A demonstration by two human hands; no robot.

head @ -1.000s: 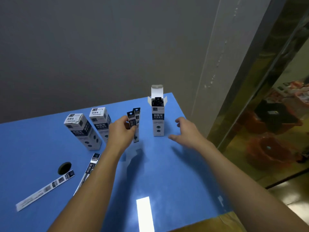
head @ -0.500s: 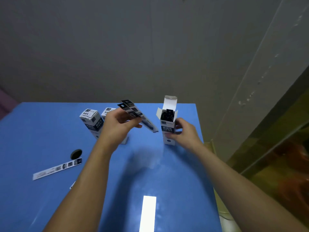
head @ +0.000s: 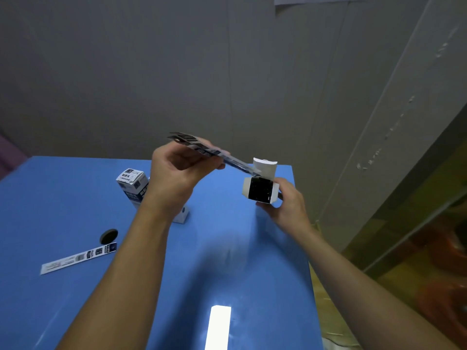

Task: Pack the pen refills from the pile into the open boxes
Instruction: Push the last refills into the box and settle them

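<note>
My left hand (head: 177,173) grips a couple of packaged pen refills (head: 202,147), held slanted with their lower tips at the mouth of the open box (head: 260,189). My right hand (head: 285,203) holds that white box lifted and tilted toward me; its flap is up and the inside looks dark with refills. One more packaged refill (head: 78,257) lies flat on the blue table (head: 227,261) at the left.
A shut white and blue box (head: 132,184) stands behind my left wrist, with another box (head: 182,215) mostly hidden by it. A dark round hole (head: 108,235) is in the tabletop at left. The table's right edge drops off beside my right forearm.
My left hand has raised the refills and swung their tips to the box's opening. My right hand has taken hold of the open box, lifted it and tilted it toward me.
</note>
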